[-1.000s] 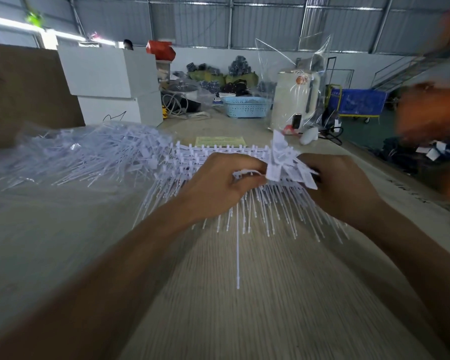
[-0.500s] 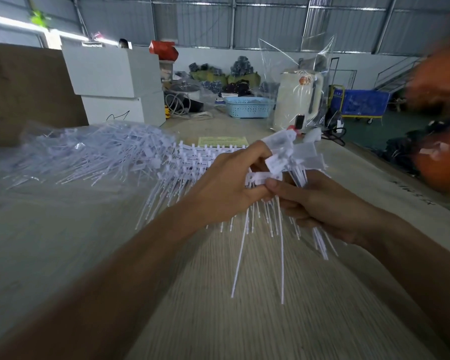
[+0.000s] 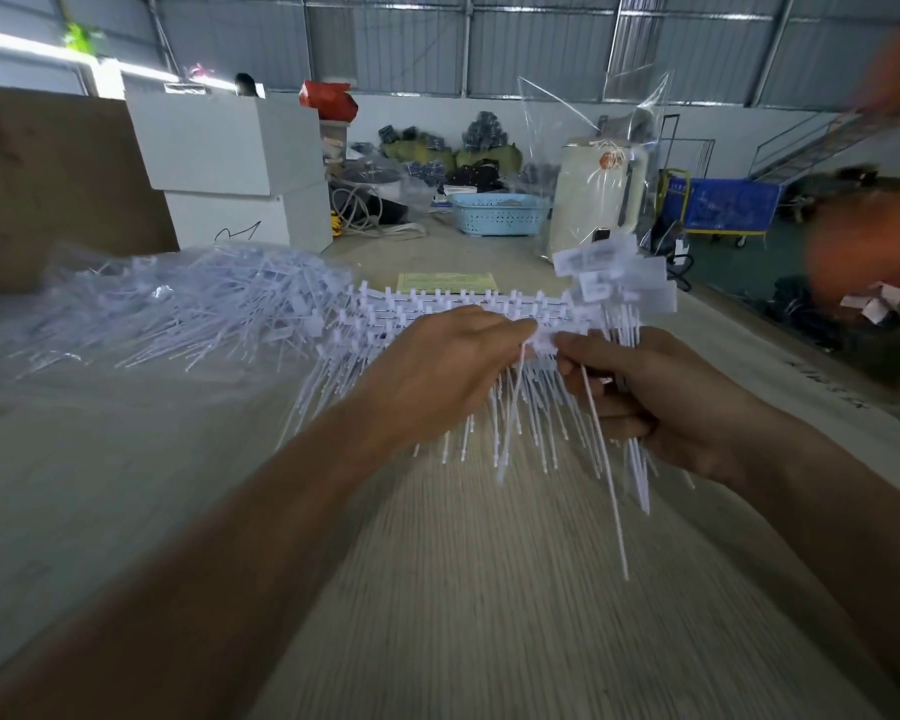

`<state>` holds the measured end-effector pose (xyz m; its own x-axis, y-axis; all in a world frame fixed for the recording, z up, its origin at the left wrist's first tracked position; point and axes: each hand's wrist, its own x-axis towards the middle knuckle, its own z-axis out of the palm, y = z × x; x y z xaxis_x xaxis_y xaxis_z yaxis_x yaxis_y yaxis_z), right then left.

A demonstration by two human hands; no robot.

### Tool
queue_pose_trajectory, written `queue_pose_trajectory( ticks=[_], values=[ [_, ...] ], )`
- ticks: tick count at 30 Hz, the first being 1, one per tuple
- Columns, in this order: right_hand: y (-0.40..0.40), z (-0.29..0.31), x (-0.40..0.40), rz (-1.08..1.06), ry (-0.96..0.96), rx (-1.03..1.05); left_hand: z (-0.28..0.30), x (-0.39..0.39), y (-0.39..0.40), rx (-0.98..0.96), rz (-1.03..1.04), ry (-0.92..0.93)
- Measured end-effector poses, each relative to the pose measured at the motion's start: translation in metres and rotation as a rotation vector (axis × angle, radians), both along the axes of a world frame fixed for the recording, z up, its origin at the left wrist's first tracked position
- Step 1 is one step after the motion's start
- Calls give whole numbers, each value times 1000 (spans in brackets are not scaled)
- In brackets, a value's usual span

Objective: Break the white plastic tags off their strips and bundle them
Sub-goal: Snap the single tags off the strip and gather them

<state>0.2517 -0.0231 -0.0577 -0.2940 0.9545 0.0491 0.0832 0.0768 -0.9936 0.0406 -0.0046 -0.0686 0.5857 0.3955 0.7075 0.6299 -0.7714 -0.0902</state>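
**Snapping the next tag: the strip lies crosswise, the tails hang toward the person**

Head view. Holding the work above the table (image 3: 126, 511), both hands meet at the near edge of a stack of tag strips (image 3: 453, 306). The long axis of the strips runs left to right across the view, and the thin tails of the tags hang down from it toward the person. The left hand (image 3: 437, 376) covers the strips from the left side; its grip is closed on them, with the fingertips at the right end of the hand. The right hand (image 3: 661, 402) is just beside it, nearly touching. Its thumb and forefinger pinch one tag head (image 3: 544, 340) at the strip, and its other fingers are curled around a bundle of loose tags (image 3: 619, 283). The flat heads of this bundle stand up above the hand, and its tails come out below it.

So the tag to break lies between the two grips, and the right hand is the nearer one. The coming move is probably a twist or pull of this tag to the right, away from the strip, while the left hand holds the strip steady. Because the tails are long and many, they may tangle with the bundle.

Further left on the table lies a big pile of tags in clear plastic (image 3: 178, 304), well apart from the hands.
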Motion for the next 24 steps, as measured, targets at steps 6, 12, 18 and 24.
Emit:
queue_pose_trajectory(
  ticks=[6,12,18,24],
  values=[
    [2,-4,2,-133,-553,606,-6,2,-2,-18,-93,-108],
    [9,-6,7,-139,-304,410,0,4,3,-161,-96,-246],
    [11,-7,7,-187,-456,398,5,1,0,36,43,184],
    [11,-9,6,-178,-670,648,8,1,-7,103,142,388]
  ],
)
